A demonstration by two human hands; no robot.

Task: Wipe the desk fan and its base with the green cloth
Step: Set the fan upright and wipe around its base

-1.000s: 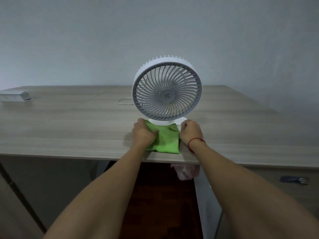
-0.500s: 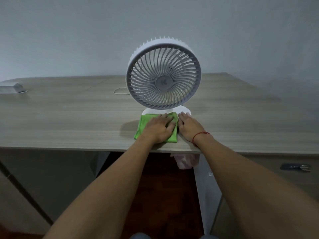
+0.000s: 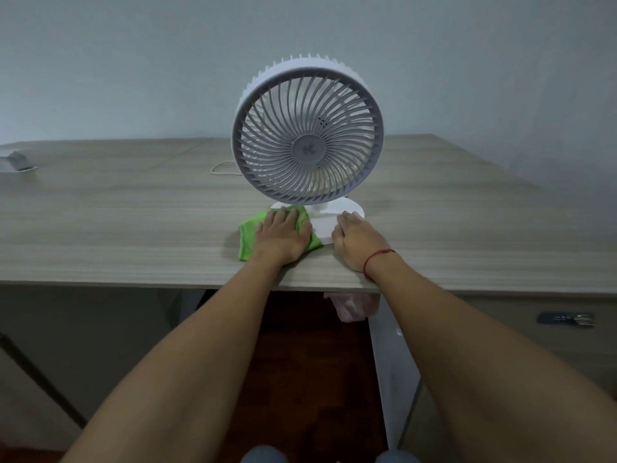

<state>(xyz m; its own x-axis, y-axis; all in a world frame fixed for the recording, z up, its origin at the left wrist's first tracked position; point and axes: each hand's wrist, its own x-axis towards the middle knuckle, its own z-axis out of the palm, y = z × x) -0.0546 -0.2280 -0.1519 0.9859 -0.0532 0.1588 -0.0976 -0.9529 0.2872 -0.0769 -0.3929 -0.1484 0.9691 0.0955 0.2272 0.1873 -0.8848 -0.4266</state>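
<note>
A white desk fan with a round grey grille stands upright on the wooden desk, near the front edge. Its flat white base shows between my hands. The green cloth lies bunched at the left front of the base, partly on it. My left hand presses flat on the cloth, fingers spread, covering most of it. My right hand rests on the right front of the base with fingers slightly curled, holding nothing. A red string circles my right wrist.
A thin white cable curls on the desk behind the fan. A small white device sits at the far left edge. A pale plastic bag hangs under the desk front. A grey wall stands close behind.
The cloth under my left hand has slid left, uncovering the middle of the base. My right hand has shifted right onto the base's edge. The view has drawn closer to the fan.
</note>
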